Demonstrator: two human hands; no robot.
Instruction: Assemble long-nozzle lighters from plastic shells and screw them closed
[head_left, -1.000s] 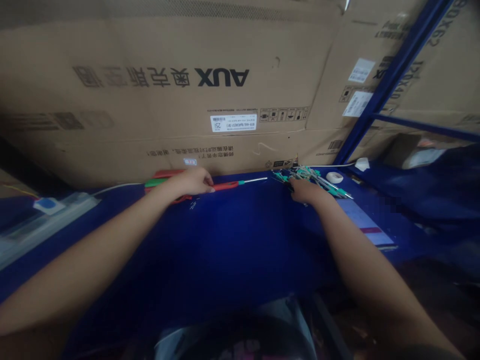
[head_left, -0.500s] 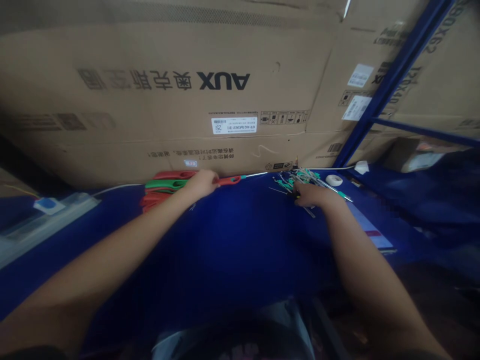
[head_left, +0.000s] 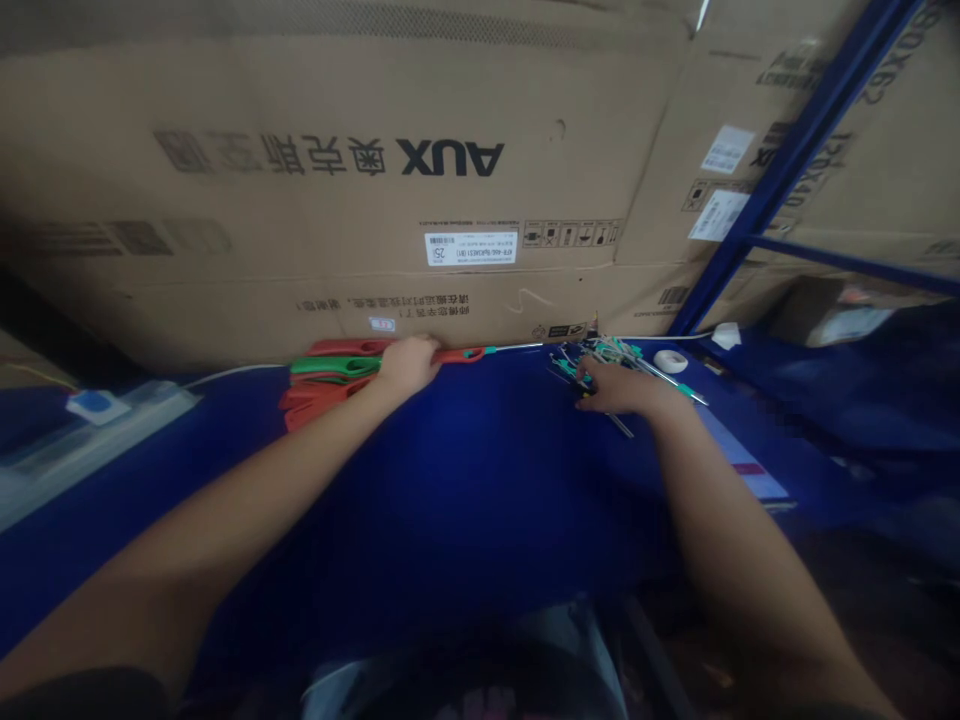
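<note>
Red handle [head_left: 459, 356] touches left hand [head_left: 409, 366], its fingers' grip unclear; right hand's [head_left: 619, 388] fingers spread beside metal rods [head_left: 660, 375].

The left hand [head_left: 409, 366] and right hand [head_left: 621, 388] are bare, as are both forearms [head_left: 247, 510]. A dark sleeve [head_left: 97, 694] covers the left arm at the lower border; fabric detail is indistinct.

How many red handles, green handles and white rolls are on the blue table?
Red handles: at least 3; they overlap, so I can't count exactly
Green handle: 1
White roll: 1
Total: at least 5
</note>
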